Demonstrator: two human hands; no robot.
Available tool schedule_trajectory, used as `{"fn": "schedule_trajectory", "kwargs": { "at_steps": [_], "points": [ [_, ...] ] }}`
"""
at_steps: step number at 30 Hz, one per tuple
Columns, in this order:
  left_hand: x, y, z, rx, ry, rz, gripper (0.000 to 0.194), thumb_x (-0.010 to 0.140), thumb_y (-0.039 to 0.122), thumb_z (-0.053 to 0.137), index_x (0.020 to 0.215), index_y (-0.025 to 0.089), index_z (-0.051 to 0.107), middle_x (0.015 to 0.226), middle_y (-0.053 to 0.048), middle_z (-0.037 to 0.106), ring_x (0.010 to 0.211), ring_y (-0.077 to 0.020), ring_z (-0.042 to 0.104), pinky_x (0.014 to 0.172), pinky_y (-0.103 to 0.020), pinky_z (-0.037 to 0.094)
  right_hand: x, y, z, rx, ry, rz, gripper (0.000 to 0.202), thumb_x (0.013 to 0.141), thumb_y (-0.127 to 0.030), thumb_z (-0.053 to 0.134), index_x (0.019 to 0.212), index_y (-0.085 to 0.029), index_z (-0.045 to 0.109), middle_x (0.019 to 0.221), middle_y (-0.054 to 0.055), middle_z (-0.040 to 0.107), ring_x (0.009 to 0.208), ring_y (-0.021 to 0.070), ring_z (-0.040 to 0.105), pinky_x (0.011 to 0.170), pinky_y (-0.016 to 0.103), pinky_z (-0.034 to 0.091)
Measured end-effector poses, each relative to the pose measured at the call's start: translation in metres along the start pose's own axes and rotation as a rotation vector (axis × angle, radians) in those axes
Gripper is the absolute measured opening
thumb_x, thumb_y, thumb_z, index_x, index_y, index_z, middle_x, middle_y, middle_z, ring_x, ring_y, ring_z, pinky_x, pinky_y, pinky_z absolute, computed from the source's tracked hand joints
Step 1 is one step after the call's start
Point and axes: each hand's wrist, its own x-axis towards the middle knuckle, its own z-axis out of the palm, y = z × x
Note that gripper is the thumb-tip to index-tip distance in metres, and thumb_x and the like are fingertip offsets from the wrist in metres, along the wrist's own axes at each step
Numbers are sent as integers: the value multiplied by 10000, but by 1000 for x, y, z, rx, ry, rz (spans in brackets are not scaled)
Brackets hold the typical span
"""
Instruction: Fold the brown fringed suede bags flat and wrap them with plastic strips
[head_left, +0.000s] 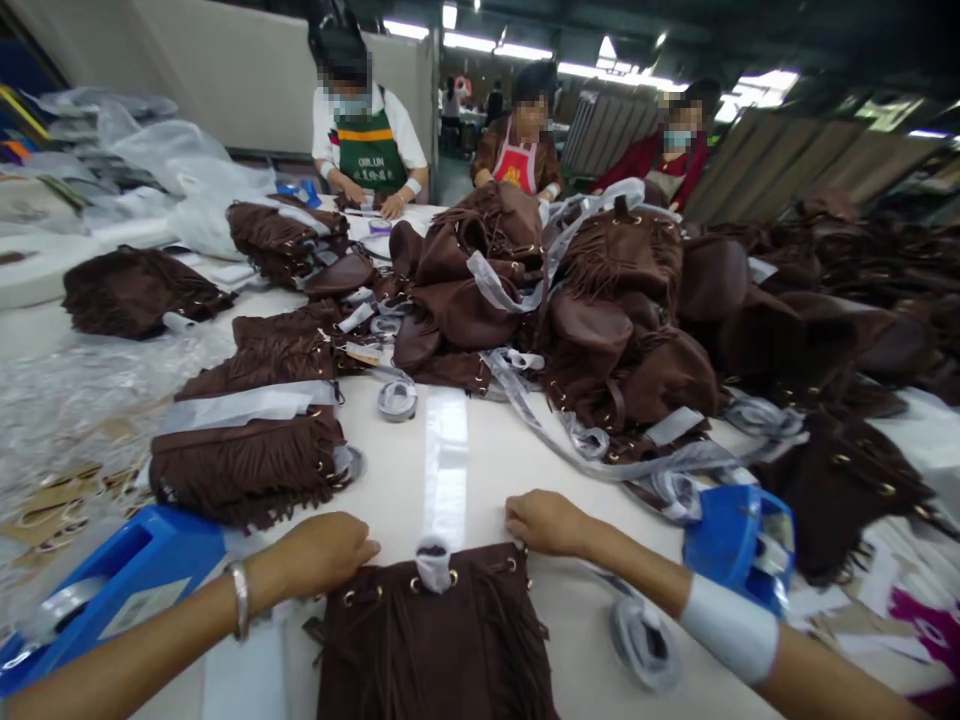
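A dark brown fringed bag (442,640) with gold eyelets lies at the front of the white table, its top edge facing away. My left hand (326,552) is closed at the bag's upper left corner, fingers curled; what it pinches is hidden. At the upper right corner, my right hand (546,522) is also closed, its fingertips by the edge and their hold unclear. A white plastic strip (446,460) runs away from the bag's top middle, where a wrapped loop (433,566) sits. The wrapped strap coil (645,640) lies right of the bag.
Blue tape dispensers (150,570) stand left and right (739,545). Fringed bags (247,455) lie at left; a large heap of brown bags (630,340) spans the middle and right. Three people stand across the table (375,420). Clear plastic wrap (75,390) covers the left side.
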Motion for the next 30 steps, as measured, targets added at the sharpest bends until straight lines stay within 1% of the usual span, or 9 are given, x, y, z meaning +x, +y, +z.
{"fn": "schedule_trajectory", "kwargs": {
  "at_steps": [1,3,5,7,10,13,19,24,30],
  "points": [
    [-3,1,3,17,64,11,406,858,426,410,960,141,681,1040,-192,687,1073,-349,598,1020,-516,370,-9,-4,-2,-13,85,-62,289,880,-198,464,1124,-135,606,1188,172,614,1094,266,563,911,373,426],
    [-11,7,11,-27,165,97,425,896,403,400,1180,170,614,1215,-158,634,1170,-300,550,1060,-452,342,-28,-18,-3,15,192,-276,440,870,-266,560,1305,-220,512,1334,115,536,1175,249,522,982,359,391],
    [-16,18,20,-163,194,216,425,871,400,504,1260,242,571,1277,-83,613,1182,-247,543,1041,-364,367,-39,-37,0,80,235,-490,710,773,-377,714,1410,-285,415,1344,72,530,1075,227,573,931,329,426],
    [-17,29,31,-329,171,267,409,815,397,600,1200,257,611,1206,-55,653,1107,-243,580,970,-333,417,-37,-56,10,147,269,-562,807,705,-433,776,1414,-285,419,1258,60,583,921,205,605,816,303,454],
    [-12,41,46,-543,169,252,349,775,376,637,1089,225,662,1087,-57,697,1032,-262,602,910,-336,446,-16,-73,27,243,343,-551,347,802,-335,692,1132,-245,633,967,15,662,782,166,589,704,258,422],
    [-5,45,57,-776,206,316,308,762,295,645,1054,204,679,1038,-43,703,1023,-248,601,924,-328,436,5,-69,40,449,362,-495,73,839,-254,628,889,-207,652,782,-15,626,726,141,561,672,235,410],
    [1,43,71,-1059,146,309,281,768,240,664,1043,210,713,1027,-7,718,1018,-224,621,940,-305,412,27,-48,49,1033,212,-350,323,781,-362,704,1021,-202,560,715,-49,565,531,90,483,505,209,396],
    [5,41,71,-1106,131,284,275,781,311,684,1033,208,729,989,-3,728,1003,-237,626,911,-302,422,33,-52,45,1001,309,-334,332,869,-494,610,945,-171,627,657,-27,564,573,109,508,559,228,403],
    [11,38,76,-1101,122,280,281,829,362,633,1046,213,732,991,-1,726,996,-245,628,904,-308,434,43,-51,40,906,507,-304,341,881,-480,604,783,-162,675,704,-11,573,711,138,473,684,256,373]
  ]
}}
